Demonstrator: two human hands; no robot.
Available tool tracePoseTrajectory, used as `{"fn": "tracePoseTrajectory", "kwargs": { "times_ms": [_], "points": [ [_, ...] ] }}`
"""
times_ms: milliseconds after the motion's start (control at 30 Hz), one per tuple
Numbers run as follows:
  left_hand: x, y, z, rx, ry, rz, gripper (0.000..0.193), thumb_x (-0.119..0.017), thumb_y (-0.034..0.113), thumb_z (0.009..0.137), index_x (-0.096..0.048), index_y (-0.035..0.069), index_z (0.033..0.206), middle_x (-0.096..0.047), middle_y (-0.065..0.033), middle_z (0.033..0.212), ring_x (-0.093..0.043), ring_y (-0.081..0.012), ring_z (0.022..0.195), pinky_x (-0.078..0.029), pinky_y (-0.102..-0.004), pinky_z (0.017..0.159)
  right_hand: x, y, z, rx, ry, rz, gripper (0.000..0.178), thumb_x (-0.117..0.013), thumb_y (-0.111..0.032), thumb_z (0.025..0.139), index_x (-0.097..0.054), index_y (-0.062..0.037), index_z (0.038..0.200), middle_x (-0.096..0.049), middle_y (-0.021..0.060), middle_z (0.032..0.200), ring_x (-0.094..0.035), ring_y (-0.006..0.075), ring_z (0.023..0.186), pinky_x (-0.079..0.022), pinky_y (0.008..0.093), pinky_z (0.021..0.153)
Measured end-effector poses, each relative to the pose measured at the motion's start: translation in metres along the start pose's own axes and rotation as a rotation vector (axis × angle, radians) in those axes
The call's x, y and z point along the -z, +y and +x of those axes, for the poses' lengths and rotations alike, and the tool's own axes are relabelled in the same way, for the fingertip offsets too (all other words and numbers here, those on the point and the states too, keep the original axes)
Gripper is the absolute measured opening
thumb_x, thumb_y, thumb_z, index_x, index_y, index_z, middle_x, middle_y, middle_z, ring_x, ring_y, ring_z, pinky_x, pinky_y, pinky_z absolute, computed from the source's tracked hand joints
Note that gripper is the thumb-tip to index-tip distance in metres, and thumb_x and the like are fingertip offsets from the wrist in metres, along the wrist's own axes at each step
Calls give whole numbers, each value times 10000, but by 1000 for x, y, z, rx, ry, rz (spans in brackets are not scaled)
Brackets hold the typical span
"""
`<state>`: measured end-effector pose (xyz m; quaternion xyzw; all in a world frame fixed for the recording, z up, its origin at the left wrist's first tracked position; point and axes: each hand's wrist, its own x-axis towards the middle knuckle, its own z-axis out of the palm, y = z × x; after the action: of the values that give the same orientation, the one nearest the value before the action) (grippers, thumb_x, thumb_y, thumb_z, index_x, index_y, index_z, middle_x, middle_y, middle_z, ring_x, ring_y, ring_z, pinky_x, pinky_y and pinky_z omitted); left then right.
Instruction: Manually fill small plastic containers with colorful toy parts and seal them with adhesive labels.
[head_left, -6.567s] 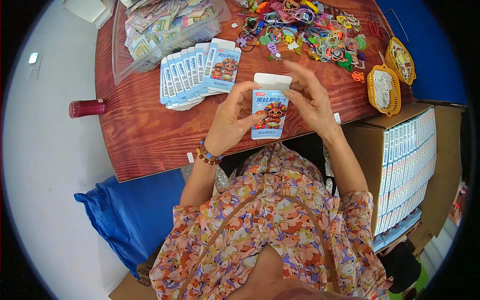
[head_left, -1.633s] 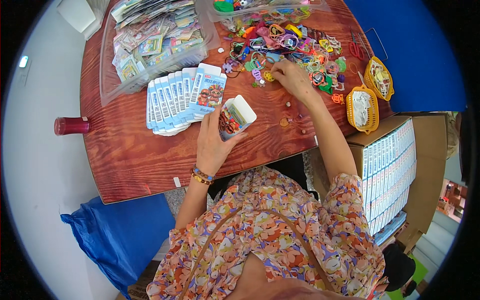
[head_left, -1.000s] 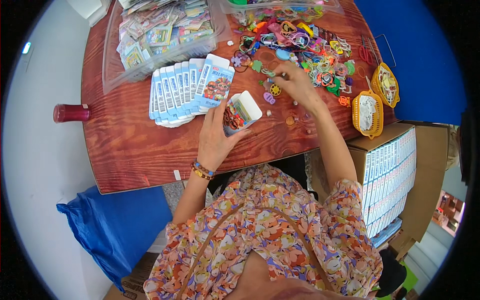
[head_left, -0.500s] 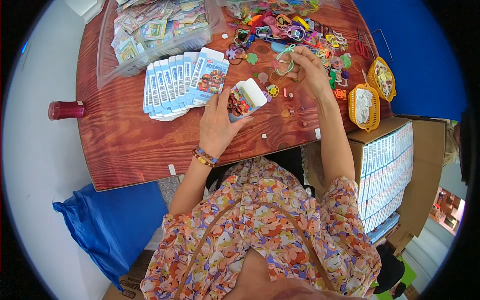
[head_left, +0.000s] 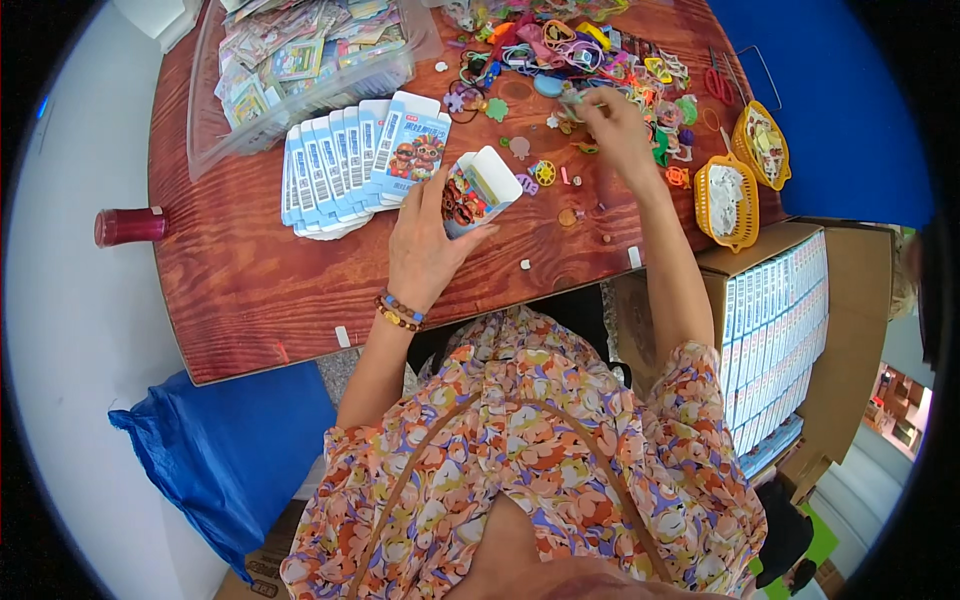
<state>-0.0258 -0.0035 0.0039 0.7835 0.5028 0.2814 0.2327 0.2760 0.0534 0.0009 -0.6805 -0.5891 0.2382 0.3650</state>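
Note:
My left hand (head_left: 424,236) grips a small light-blue cardboard box (head_left: 470,206) with its top flap up. Something yellowish green shows inside its mouth. To the right, over the near edge of the trinket heap, the fingers of my right hand (head_left: 615,130) are pinched on a pale green cord (head_left: 571,102), bunched and partly hidden by the fingertips. Just left of the box lies a fanned stack of light-blue boxes (head_left: 340,160). A yellow wheel-shaped trinket (head_left: 544,173) and a purple one (head_left: 526,184) rest between my hands.
A clear plastic bin (head_left: 300,108) of cards stands at the far left. Colourful trinkets and cords (head_left: 560,50) spread across the back. Red scissors (head_left: 715,85) and two yellow baskets (head_left: 733,243) sit at the right. Below, a carton (head_left: 850,330) holds packed boxes. A red jar (head_left: 131,226) is leftmost.
My right hand has drawn the loose green cord loops together into a small bunch. My left hand still holds the box, whose mouth now shows more of its contents.

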Motion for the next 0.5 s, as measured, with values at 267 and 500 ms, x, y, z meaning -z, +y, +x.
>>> {"fn": "tracePoseTrajectory", "kwargs": {
  "times_ms": [267,500],
  "points": [
    [1,-1,-2,-3,11,-3,842,-876,346,682,-482,21,1351,-567,-177,1176,-593,-363,1062,-526,-433,863,2,-5,-10,-202,-150,930,63,-566,-81,979,-616,-43,972,-687,69,982,-702,199,969,-592,338,810],
    [-5,4,3,-34,24,85,834,-876,301,672,-477,35,1355,-548,-169,1139,-596,-355,1019,-530,-435,828,7,-53,-33,-168,-350,1203,114,-496,-88,1012,-587,-22,1001,-690,152,1043,-706,307,1030,-640,360,796]
  ]
}}
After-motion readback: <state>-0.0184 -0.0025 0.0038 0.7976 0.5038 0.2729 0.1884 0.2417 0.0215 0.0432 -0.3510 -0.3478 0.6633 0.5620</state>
